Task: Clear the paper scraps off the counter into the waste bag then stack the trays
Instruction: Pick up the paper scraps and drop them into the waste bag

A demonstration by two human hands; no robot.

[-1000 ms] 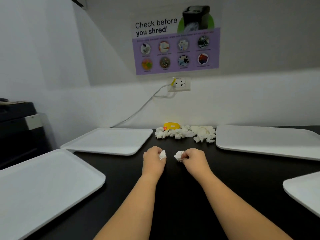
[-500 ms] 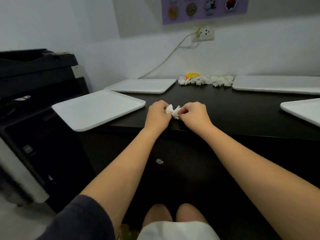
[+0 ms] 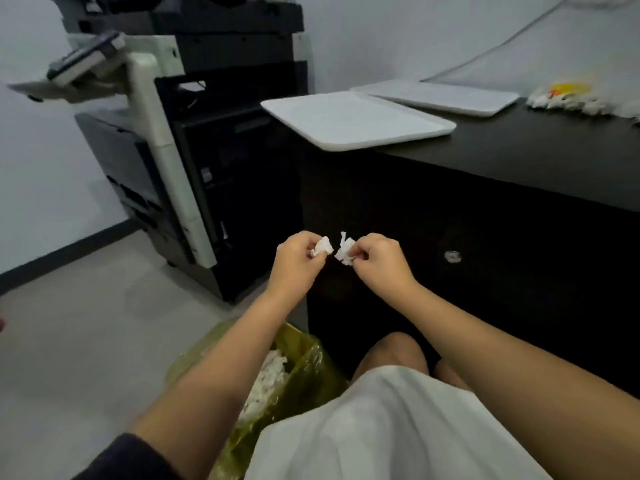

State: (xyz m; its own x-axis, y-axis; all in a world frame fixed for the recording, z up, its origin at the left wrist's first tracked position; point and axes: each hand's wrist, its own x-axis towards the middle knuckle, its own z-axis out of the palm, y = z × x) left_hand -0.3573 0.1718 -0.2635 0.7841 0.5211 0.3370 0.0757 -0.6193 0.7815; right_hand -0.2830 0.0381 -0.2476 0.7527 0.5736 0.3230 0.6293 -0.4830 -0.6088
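A copier [image 3: 194, 140] stands left of the counter [image 3: 519, 161], beside two trays [image 3: 356, 124].

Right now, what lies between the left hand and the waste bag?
In the head view, only the left forearm: the left hand holds a paper scrap above the waste bag.
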